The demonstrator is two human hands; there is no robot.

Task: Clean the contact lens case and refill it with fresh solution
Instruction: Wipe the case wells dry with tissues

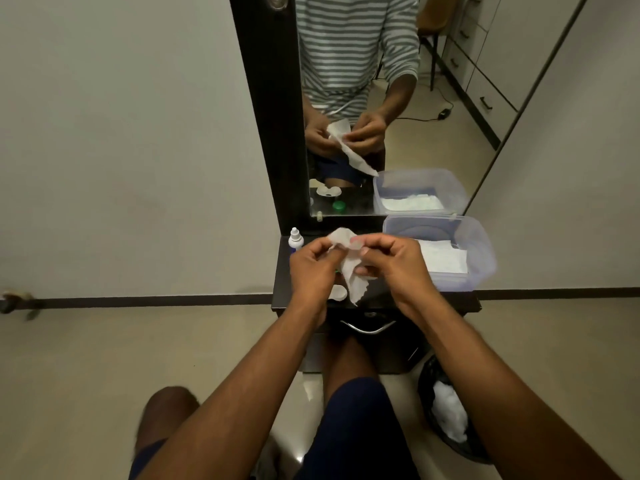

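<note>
Both my hands are raised just above the small dark table (460, 299) in front of the mirror. My left hand (311, 268) pinches a crumpled white tissue (349, 275) that hangs down between the hands. My right hand (391, 261) grips a small pale cap (356, 241) at its fingertips, pressed against the top of the tissue. The white lens case (338, 292) lies on the table under the hands, partly hidden by them. A small white solution bottle (296, 239) stands at the table's back left. The mirror reflects a green cap (338, 206) lying on the table.
A clear plastic box (483, 258) holding folded tissues fills the table's right side. The mirror (398, 98) stands right behind it. A drawer handle (367, 329) sits below the table edge. A black bin (446, 417) with white waste stands on the floor at the right.
</note>
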